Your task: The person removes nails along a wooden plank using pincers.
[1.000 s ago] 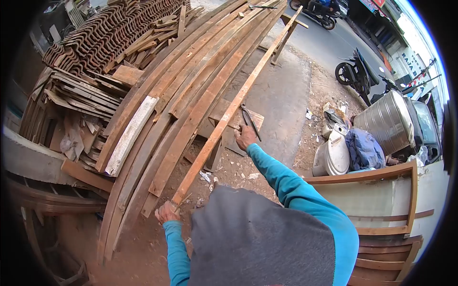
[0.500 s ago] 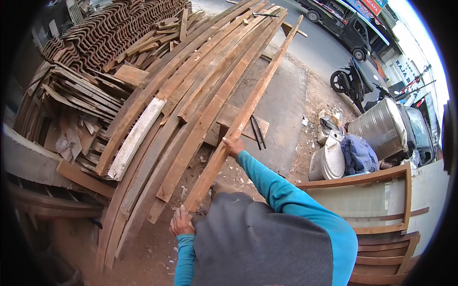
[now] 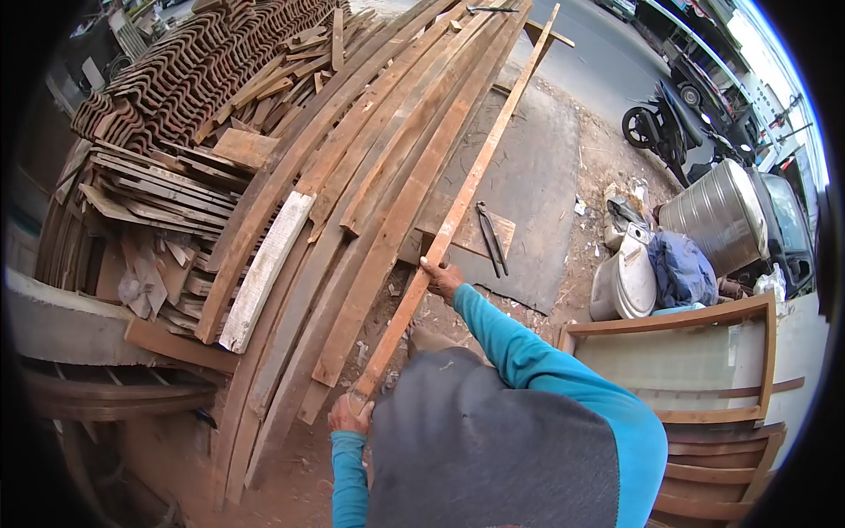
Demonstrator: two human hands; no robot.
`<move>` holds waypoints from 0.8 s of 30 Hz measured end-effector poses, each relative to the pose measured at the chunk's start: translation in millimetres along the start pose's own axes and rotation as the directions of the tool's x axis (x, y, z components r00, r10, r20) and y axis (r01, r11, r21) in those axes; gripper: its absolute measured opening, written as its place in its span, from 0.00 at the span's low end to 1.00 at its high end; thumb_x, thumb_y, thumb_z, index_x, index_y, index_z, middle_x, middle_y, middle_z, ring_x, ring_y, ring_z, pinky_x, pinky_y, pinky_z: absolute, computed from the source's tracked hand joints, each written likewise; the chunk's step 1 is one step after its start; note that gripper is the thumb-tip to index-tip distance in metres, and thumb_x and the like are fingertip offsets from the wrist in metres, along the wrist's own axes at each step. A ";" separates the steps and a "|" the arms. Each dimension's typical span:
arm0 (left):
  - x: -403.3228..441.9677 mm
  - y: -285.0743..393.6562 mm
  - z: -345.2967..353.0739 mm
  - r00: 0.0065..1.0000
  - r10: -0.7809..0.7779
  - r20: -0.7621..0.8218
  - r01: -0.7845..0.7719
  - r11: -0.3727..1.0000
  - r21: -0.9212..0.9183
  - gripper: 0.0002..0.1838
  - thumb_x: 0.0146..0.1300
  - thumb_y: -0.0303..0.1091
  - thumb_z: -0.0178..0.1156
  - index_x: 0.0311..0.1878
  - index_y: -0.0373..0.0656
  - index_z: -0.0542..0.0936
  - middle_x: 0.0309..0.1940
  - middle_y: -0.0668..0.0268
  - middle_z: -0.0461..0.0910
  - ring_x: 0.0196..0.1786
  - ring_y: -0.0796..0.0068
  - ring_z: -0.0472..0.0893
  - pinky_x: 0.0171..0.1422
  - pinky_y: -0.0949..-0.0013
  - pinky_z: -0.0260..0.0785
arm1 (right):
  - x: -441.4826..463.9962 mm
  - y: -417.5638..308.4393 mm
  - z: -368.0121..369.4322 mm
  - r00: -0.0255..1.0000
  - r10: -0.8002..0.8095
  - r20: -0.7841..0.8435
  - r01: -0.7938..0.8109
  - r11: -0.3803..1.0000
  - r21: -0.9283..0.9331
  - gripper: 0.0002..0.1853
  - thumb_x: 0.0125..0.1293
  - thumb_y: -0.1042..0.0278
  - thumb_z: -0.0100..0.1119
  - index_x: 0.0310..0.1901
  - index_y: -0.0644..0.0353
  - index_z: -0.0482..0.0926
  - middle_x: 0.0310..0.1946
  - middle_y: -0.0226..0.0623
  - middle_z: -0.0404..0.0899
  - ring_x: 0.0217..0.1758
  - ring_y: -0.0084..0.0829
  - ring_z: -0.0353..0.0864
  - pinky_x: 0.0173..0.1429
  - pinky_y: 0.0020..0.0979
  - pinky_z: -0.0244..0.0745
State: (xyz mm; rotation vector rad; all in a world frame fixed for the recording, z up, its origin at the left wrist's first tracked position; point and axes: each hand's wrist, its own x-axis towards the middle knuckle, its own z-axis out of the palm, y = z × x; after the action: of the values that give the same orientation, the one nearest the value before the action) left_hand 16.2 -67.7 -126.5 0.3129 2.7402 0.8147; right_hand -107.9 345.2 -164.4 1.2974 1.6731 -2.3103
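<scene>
A long wooden plank (image 3: 480,172) runs from near my body out toward the road. My left hand (image 3: 350,414) is closed around its near end, by the apron. Farther along, my right hand (image 3: 443,279) grips the same plank with the thumb on top. Just right of the plank, black-handled pincers (image 3: 491,239) lie on a short wooden board (image 3: 459,227). To the left of my hands, several long, weathered beams (image 3: 374,282) lie side by side, one with a white-painted piece (image 3: 268,273) among them.
Stacked roof tiles (image 3: 202,66) and scrap boards (image 3: 158,198) fill the left side. At right are a motorcycle (image 3: 664,132), a metal drum (image 3: 715,217), a white bucket (image 3: 623,277) and a wooden frame (image 3: 673,326). Another tool (image 3: 491,9) rests on the far beams.
The plank has turned in my hands and shows a narrower side, and its far end sits higher in view. The dark truck has moved right along the road. My view has shifted slightly.
</scene>
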 end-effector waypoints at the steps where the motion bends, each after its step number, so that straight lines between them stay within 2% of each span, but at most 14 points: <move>1: 1.8 1.6 0.4 1.000 0.004 0.005 -0.004 1.000 0.003 0.28 0.50 0.50 0.77 0.45 0.41 0.75 0.39 0.51 0.82 0.47 0.43 0.81 0.50 0.45 0.71 | 1.1 2.2 -1.2 1.000 -0.005 -0.009 0.005 0.999 -0.038 0.33 0.59 0.45 0.76 0.50 0.70 0.78 0.37 0.42 0.84 0.39 0.35 0.88 0.45 0.34 0.86; 5: 4.4 4.6 2.4 0.995 -0.096 0.019 0.094 0.992 0.086 0.28 0.53 0.55 0.74 0.43 0.42 0.76 0.39 0.51 0.83 0.45 0.43 0.81 0.47 0.44 0.72 | -4.4 -4.4 2.7 0.998 -0.052 -0.043 0.047 0.992 -0.120 0.36 0.58 0.41 0.75 0.49 0.72 0.79 0.40 0.45 0.84 0.40 0.37 0.88 0.42 0.34 0.86; 6: 5.0 5.3 1.9 0.993 -0.110 0.034 0.107 0.991 0.081 0.28 0.53 0.56 0.74 0.42 0.43 0.76 0.38 0.51 0.83 0.44 0.43 0.81 0.46 0.44 0.72 | -1.2 -3.4 2.5 0.997 -0.044 -0.066 0.030 0.981 -0.193 0.39 0.57 0.39 0.74 0.50 0.75 0.79 0.42 0.50 0.84 0.43 0.39 0.87 0.43 0.37 0.84; 7: 4.9 4.3 2.5 0.993 -0.111 0.033 0.108 0.991 0.082 0.28 0.53 0.56 0.74 0.42 0.43 0.76 0.38 0.51 0.83 0.44 0.43 0.81 0.46 0.44 0.72 | 1.6 -1.7 2.6 0.995 -0.037 -0.090 0.012 0.965 -0.263 0.43 0.57 0.36 0.73 0.50 0.78 0.79 0.45 0.55 0.83 0.46 0.42 0.87 0.45 0.41 0.83; 10: 3.0 -0.8 5.8 0.998 -0.059 0.015 0.057 0.992 0.108 0.28 0.53 0.56 0.74 0.42 0.43 0.75 0.37 0.51 0.82 0.42 0.42 0.81 0.45 0.44 0.72 | 24.0 16.4 -5.4 0.988 -0.089 -0.128 0.025 0.903 -0.428 0.46 0.57 0.34 0.71 0.51 0.81 0.78 0.44 0.59 0.83 0.49 0.43 0.86 0.48 0.42 0.80; 12: 1.9 -0.5 8.4 0.999 -0.016 -0.032 0.021 0.986 0.165 0.28 0.53 0.56 0.74 0.42 0.43 0.75 0.36 0.51 0.82 0.42 0.43 0.81 0.45 0.44 0.72 | 11.5 1.7 -13.5 0.994 -0.032 -0.103 -0.027 0.849 -0.528 0.43 0.62 0.38 0.68 0.55 0.81 0.76 0.45 0.59 0.83 0.50 0.44 0.85 0.52 0.42 0.78; 14: 2.4 -2.9 12.1 0.999 -0.005 -0.043 0.012 0.985 0.174 0.28 0.53 0.56 0.74 0.42 0.43 0.75 0.35 0.52 0.82 0.42 0.43 0.81 0.44 0.44 0.72 | 4.8 3.2 -29.0 0.986 -0.161 -0.035 0.122 0.857 -0.501 0.36 0.66 0.44 0.65 0.58 0.76 0.76 0.46 0.57 0.84 0.50 0.47 0.85 0.56 0.42 0.78; 15: 1.1 -4.0 12.4 0.998 0.014 -0.064 -0.002 0.983 0.182 0.28 0.53 0.56 0.74 0.42 0.43 0.75 0.34 0.52 0.81 0.42 0.43 0.81 0.44 0.44 0.72 | -3.6 1.0 -36.8 0.989 -0.146 -0.038 0.107 0.856 -0.506 0.36 0.66 0.44 0.65 0.58 0.76 0.76 0.46 0.57 0.84 0.50 0.47 0.85 0.56 0.42 0.78; 17: 1.5 -1.1 11.3 0.997 0.025 -0.077 -0.011 0.985 0.172 0.28 0.52 0.56 0.74 0.42 0.44 0.75 0.34 0.52 0.81 0.41 0.43 0.81 0.44 0.44 0.72 | -16.1 -13.7 -54.2 0.835 -0.520 -0.178 0.229 0.624 -0.747 0.29 0.66 0.51 0.67 0.58 0.67 0.78 0.50 0.52 0.83 0.49 0.42 0.84 0.55 0.42 0.79; 19: 1.9 2.5 8.2 0.998 -0.007 -0.059 0.015 0.988 0.151 0.29 0.51 0.54 0.76 0.46 0.44 0.77 0.37 0.52 0.82 0.44 0.44 0.81 0.46 0.44 0.72 | -18.1 -25.1 -77.7 0.699 -0.691 -0.185 0.248 0.477 -0.843 0.31 0.62 0.54 0.70 0.61 0.64 0.74 0.56 0.55 0.77 0.61 0.48 0.77 0.66 0.44 0.72; 20: 2.3 5.6 5.6 0.998 -0.011 -0.061 0.020 0.987 0.159 0.29 0.51 0.54 0.76 0.46 0.44 0.77 0.37 0.52 0.82 0.44 0.44 0.81 0.46 0.44 0.72 | -16.6 -29.3 -90.1 0.703 -0.687 -0.183 0.252 0.481 -0.840 0.31 0.62 0.54 0.70 0.61 0.64 0.74 0.56 0.55 0.77 0.61 0.48 0.77 0.66 0.44 0.72; 22: 6.6 17.3 0.2 0.996 -0.084 -0.038 0.089 0.987 0.137 0.33 0.48 0.52 0.77 0.54 0.44 0.78 0.44 0.53 0.83 0.52 0.47 0.81 0.55 0.45 0.71 | -5.1 -37.1 -114.5 0.614 -0.776 -0.147 0.115 0.272 -0.955 0.34 0.59 0.54 0.73 0.63 0.61 0.71 0.60 0.54 0.71 0.65 0.51 0.71 0.69 0.45 0.69; 23: 10.1 26.9 -1.1 0.995 -0.083 -0.047 0.089 0.985 0.145 0.33 0.48 0.52 0.77 0.54 0.44 0.78 0.44 0.53 0.83 0.52 0.47 0.81 0.55 0.45 0.71 | 0.5 -41.7 -122.5 0.612 -0.777 -0.147 0.125 0.278 -0.952 0.34 0.59 0.54 0.73 0.63 0.61 0.71 0.60 0.54 0.71 0.65 0.51 0.71 0.69 0.45 0.69; 24: 13.5 37.9 -1.6 0.993 -0.103 -0.063 0.112 0.978 0.175 0.36 0.47 0.51 0.78 0.56 0.45 0.78 0.48 0.54 0.82 0.56 0.48 0.79 0.59 0.45 0.70 | 4.4 -44.2 -130.8 0.709 -0.692 -0.137 0.103 0.294 -0.950 0.35 0.58 0.54 0.73 0.62 0.62 0.71 0.59 0.54 0.71 0.64 0.52 0.71 0.69 0.45 0.69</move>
State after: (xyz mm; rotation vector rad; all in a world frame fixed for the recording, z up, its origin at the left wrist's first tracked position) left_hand 7.9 -33.7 -106.6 0.1775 2.8579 0.5595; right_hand -51.2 469.5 -143.8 1.2719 3.0825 -0.5403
